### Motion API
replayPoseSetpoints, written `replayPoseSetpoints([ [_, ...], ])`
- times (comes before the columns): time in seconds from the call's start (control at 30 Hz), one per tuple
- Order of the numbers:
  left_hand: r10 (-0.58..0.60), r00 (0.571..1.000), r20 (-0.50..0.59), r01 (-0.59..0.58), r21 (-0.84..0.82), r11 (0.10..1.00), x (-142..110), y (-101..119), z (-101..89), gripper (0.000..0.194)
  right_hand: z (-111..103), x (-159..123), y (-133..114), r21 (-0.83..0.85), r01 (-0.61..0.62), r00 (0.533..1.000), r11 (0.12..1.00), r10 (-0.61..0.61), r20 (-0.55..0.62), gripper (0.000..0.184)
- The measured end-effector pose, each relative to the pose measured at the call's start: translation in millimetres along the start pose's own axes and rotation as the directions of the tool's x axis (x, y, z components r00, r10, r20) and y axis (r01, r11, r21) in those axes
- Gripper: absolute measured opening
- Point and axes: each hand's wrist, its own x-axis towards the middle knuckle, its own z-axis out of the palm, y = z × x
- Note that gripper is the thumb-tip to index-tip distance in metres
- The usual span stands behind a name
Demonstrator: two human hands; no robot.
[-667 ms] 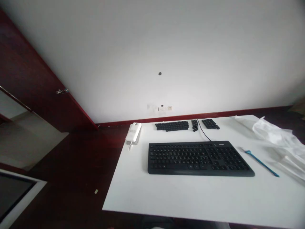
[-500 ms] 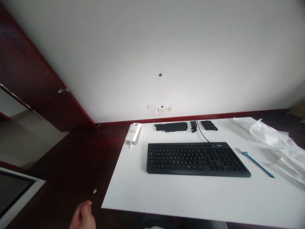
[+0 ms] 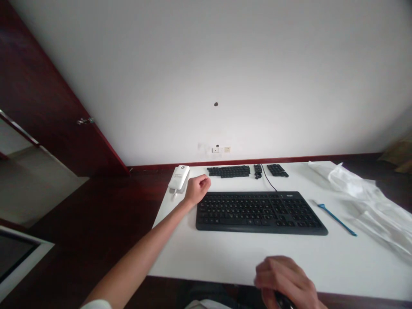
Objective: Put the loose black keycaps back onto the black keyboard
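Note:
My left hand (image 3: 198, 189) is closed, over the far left corner of a black keyboard (image 3: 257, 229); whether it touches the keyboard or holds anything is hidden. Low in the picture, above the table's near edge, my right hand (image 3: 286, 277) is curled around a small dark, glossy object (image 3: 283, 300), mostly covered by the fingers. Behind the keyboard lie groups of black keycaps (image 3: 229, 171), set out in blocks. A blue brush-like tool (image 3: 337, 219) rests to the keyboard's right.
On the white table (image 3: 225, 253), a white box-shaped device (image 3: 179, 177) with a short strap or cord lies at the far left. Crumpled white plastic (image 3: 363, 189) covers the right side. A black cable (image 3: 268, 178) runs back from the keyboard. Wall sockets (image 3: 222, 149) are behind.
My left hand has come up from beyond the table's left edge to the keyboard's far left corner. My right hand has entered at the bottom with the dark object. The view has shifted slightly.

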Motion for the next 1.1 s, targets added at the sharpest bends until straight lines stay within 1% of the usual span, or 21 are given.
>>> replayPoseSetpoints([
  [0.03,-0.054,0.999,0.002,0.054,-0.031,0.998,9,-8,7.2,0.034,-4,22,6,-0.016,0.008,1.000,1.000,-0.008,-0.026,0.031],
  [0.1,-0.099,0.995,0.002,0.099,-0.054,0.994,20,-24,17.6,0.034,-11,61,23,-0.012,0.005,1.000,1.000,-0.004,0.016,0.028],
  [0.17,-0.122,0.993,0.007,0.122,-0.072,0.990,24,-38,23.3,0.034,-17,94,47,0.016,-0.057,0.991,0.998,0.055,0.118,0.029],
  [0.23,-0.137,0.990,0.027,0.139,-0.090,0.986,24,-48,25.3,0.034,-21,124,78,-0.005,-0.174,0.959,0.985,0.171,0.225,0.032],
  [0.3,-0.143,0.988,0.056,0.148,-0.102,0.984,22,-52,25.4,0.033,-21,151,113,-0.069,-0.258,0.924,0.964,0.267,0.273,0.032],
  [0.37,-0.145,0.986,0.086,0.154,-0.106,0.982,20,-54,25.0,0.034,-18,176,147,-0.176,-0.291,0.898,0.940,0.332,0.289,0.030],
  [0.43,-0.148,0.984,0.103,0.159,-0.099,0.982,19,-55,25.2,0.035,-13,193,177,-0.281,-0.316,0.873,0.906,0.394,0.288,0.030],
  [0.5,-0.158,0.982,0.102,0.167,-0.078,0.983,21,-59,26.7,0.035,-6,201,199,-0.371,-0.340,0.842,0.864,0.455,0.288,0.032],
  [0.57,-0.177,0.980,0.088,0.181,-0.043,0.982,27,-63,29.7,0.034,1,199,213,-0.437,-0.344,0.807,0.831,0.500,0.314,0.036],
  [0.63,-0.201,0.977,0.070,0.201,0.002,0.980,35,-67,33.6,0.031,9,192,219,-0.482,-0.333,0.777,0.810,0.525,0.346,0.042],
  [0.7,-0.218,0.975,0.044,0.216,0.043,0.975,43,-70,37.3,0.029,15,185,219,-0.517,-0.322,0.760,0.793,0.542,0.359,0.047],
  [0.83,-0.209,0.978,0.010,0.208,0.064,0.976,49,-70,39.1,0.032,23,180,217,-0.557,-0.312,0.740,0.770,0.564,0.365,0.046],
  [1.0,-0.171,0.983,0.069,0.168,0.050,0.984,42,-67,33.6,0.032,28,178,222,-0.552,-0.309,0.731,0.774,0.565,0.383,0.046],
  [1.1,-0.168,0.983,0.080,0.164,0.052,0.985,40,-65,32.2,0.033,32,177,223,-0.563,-0.281,0.733,0.777,0.552,0.396,0.048],
])
